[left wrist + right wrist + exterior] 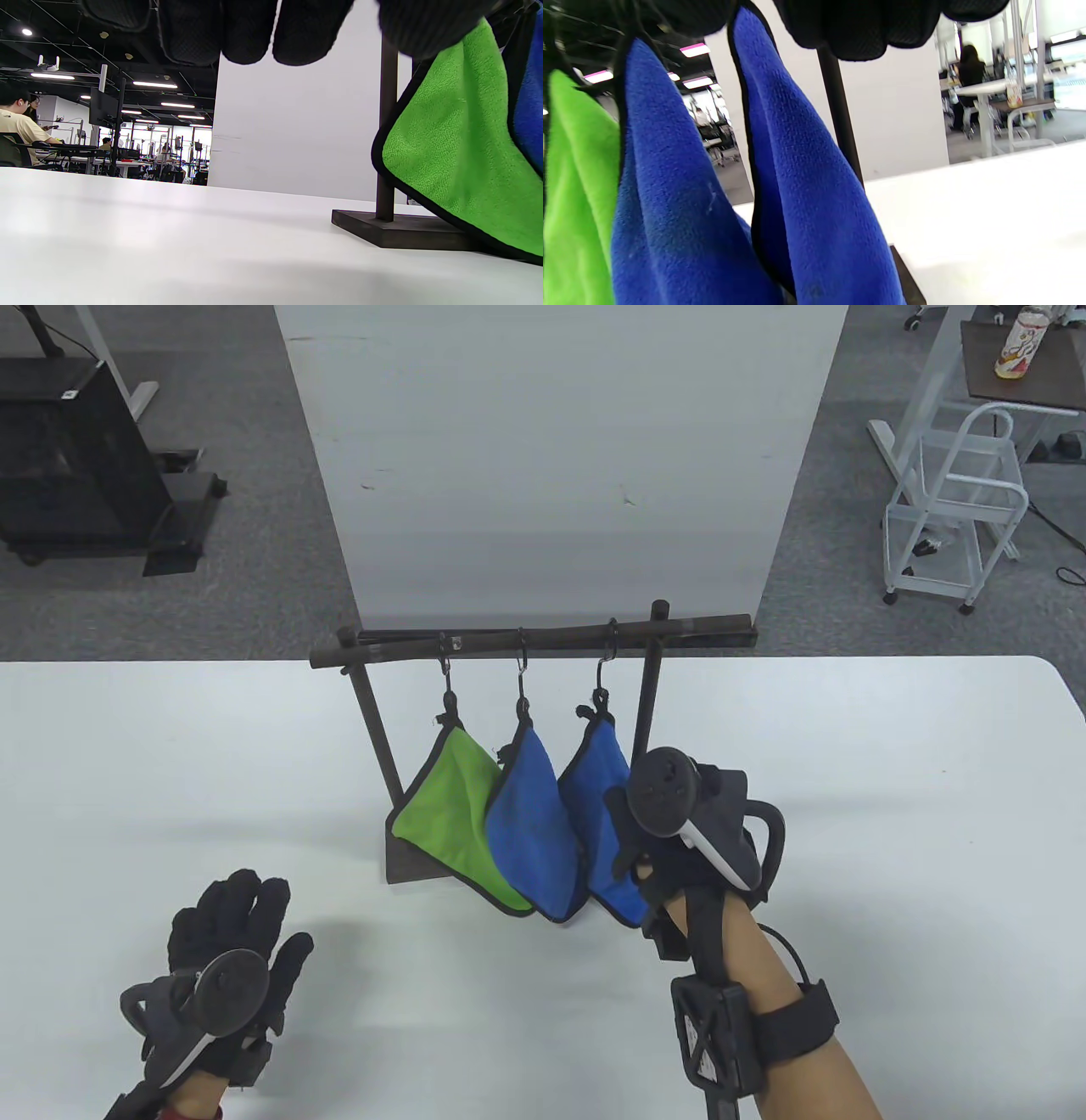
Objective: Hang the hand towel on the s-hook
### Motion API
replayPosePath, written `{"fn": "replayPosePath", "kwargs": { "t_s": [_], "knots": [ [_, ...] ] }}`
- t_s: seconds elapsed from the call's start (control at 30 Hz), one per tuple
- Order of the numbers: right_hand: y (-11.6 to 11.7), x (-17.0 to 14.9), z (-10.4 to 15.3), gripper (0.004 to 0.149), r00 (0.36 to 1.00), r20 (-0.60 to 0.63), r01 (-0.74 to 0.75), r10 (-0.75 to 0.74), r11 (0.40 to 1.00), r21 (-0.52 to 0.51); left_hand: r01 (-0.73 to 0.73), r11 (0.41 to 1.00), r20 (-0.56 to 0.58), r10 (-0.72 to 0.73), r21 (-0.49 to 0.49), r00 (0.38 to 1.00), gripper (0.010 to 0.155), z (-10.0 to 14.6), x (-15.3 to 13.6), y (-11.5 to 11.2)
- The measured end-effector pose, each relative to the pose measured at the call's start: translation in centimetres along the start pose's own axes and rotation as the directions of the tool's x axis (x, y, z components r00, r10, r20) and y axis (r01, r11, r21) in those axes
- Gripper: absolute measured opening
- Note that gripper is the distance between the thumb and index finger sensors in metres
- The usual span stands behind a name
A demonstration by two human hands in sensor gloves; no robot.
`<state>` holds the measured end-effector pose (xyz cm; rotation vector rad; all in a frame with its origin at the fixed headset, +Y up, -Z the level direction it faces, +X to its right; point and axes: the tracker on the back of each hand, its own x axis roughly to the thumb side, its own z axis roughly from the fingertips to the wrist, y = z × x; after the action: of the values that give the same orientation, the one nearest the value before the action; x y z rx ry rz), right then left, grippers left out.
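Observation:
A dark rack (543, 638) stands on the white table (891, 814) with three S-hooks (523, 670) on its bar. A green towel (450, 806), a middle blue towel (530, 823) and a right blue towel (598, 780) each hang from a hook. My right hand (624, 823) is at the right blue towel's lower right edge, close to the rack's right post. In the right wrist view its fingers (861, 25) hang loose above that towel (814, 190), and I see no grip. My left hand (276, 912) lies flat and empty on the table, left of the rack base (394, 231).
A tall white panel (551, 449) stands right behind the rack. The table's far edge runs just behind the rack. On the floor beyond are a black stand (76, 458) at the left and a white cart (950, 517) at the right.

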<state>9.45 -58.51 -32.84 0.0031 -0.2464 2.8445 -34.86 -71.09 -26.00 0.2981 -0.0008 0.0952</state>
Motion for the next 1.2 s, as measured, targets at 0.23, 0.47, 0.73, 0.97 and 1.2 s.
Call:
{"fn": "replayPosePath", "kwargs": {
  "t_s": [0.23,0.47,0.73,0.97,1.2],
  "knots": [
    [0.4,-0.8,4.1,0.069,0.983,0.127,-0.102,0.133,0.969,-0.225,0.03,1.0,-0.015,-0.03,0.01,0.999,0.071,0.1,0.0,0.2],
    [2.7,-2.6,7.6,0.07,0.957,0.164,-0.173,0.24,0.924,-0.342,0.057,0.998,-0.003,-0.057,0.005,0.998,0.073,0.2,0.6,-0.2],
    [5.5,-4.3,8.5,0.072,0.963,0.183,-0.132,0.199,0.936,-0.326,0.076,0.997,-0.002,-0.076,0.002,0.997,0.076,0.2,0.9,-0.5],
    [8.3,-4.7,8.8,0.074,0.964,0.175,-0.151,0.202,0.952,-0.264,0.087,0.996,-0.016,-0.087,-0.002,0.996,0.077,0.2,0.9,-0.5],
    [10.1,-5.1,8.9,0.072,0.971,0.137,-0.168,0.198,0.965,-0.203,0.109,0.994,0.001,-0.109,-0.022,0.994,0.077,0.2,1.3,-1.1]
  ]
}}
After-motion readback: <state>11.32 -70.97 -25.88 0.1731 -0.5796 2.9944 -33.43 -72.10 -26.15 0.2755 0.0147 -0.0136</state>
